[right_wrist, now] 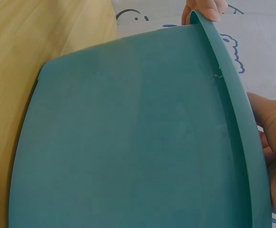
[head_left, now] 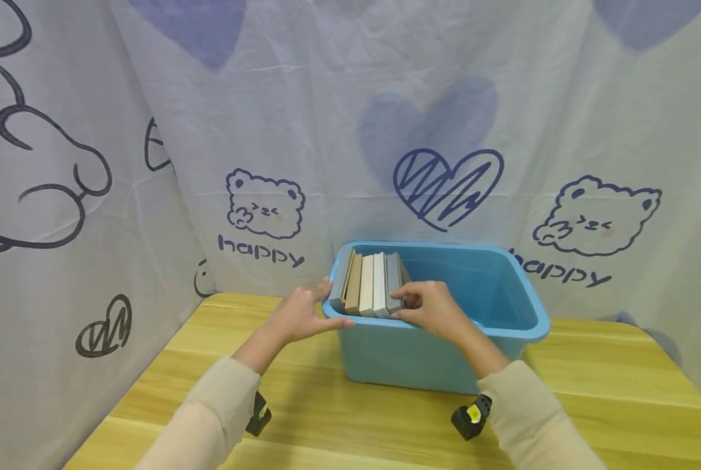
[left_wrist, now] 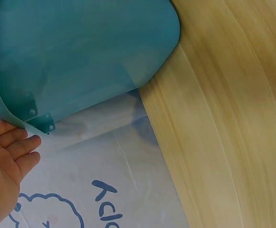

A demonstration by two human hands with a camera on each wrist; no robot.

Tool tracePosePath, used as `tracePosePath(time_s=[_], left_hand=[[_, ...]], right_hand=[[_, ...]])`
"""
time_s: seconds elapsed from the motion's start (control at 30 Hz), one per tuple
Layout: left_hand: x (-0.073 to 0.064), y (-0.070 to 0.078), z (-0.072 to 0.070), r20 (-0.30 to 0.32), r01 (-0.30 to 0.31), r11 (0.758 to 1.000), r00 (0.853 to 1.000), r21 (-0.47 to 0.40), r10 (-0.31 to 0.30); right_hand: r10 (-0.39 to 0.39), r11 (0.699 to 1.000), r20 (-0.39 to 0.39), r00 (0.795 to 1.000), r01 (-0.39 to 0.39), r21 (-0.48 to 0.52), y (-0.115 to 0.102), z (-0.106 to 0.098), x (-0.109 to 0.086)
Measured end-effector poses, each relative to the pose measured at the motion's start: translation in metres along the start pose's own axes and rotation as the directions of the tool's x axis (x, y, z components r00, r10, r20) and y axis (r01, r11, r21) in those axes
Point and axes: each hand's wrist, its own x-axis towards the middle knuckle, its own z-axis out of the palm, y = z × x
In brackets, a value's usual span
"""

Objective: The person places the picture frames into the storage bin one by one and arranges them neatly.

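A blue plastic bin [head_left: 415, 356] stands on the table, with several books side by side on edge at its left end. Among them are a tan book [head_left: 354, 281], a cream book [head_left: 367, 284] and a white book [head_left: 380, 281]. My right hand [head_left: 438, 310] pinches the grey book [head_left: 393, 274] at the right of the row, its fingertips near the front rim. My left hand [head_left: 297, 316] rests at the bin's front left corner, thumb along the front rim and fingers by the left rim. Both wrist views show the bin's outer wall [right_wrist: 128, 123]; the books are hidden there.
The wooden table [head_left: 350, 424] extends in front of the bin and to both sides. A white curtain [head_left: 327, 130] with blue drawings hangs close behind it. The bin's right part shows its bare inner wall [head_left: 474, 281].
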Motion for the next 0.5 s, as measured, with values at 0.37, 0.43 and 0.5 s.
tracePosePath(time_s=[0.37,0.43,0.5], left_hand=[[-0.004,0.0001,0.0059,-0.032,0.007,1.0,0.999,-0.012,-0.008],[-0.0054,0.001,0.0078,-0.042,0.014,1.0,0.999,-0.026,-0.015],[-0.0069,0.0014,0.0096,-0.05,0.018,0.999,0.999,-0.036,-0.02]], right_hand=[[0.059,0.998,0.034,0.998,-0.06,0.027,0.0013,-0.0027,-0.0015],[0.071,0.997,0.04,0.997,-0.072,0.024,0.0005,-0.0038,-0.0022],[0.078,0.997,0.043,0.996,-0.079,0.023,-0.0007,-0.0054,-0.0031]])
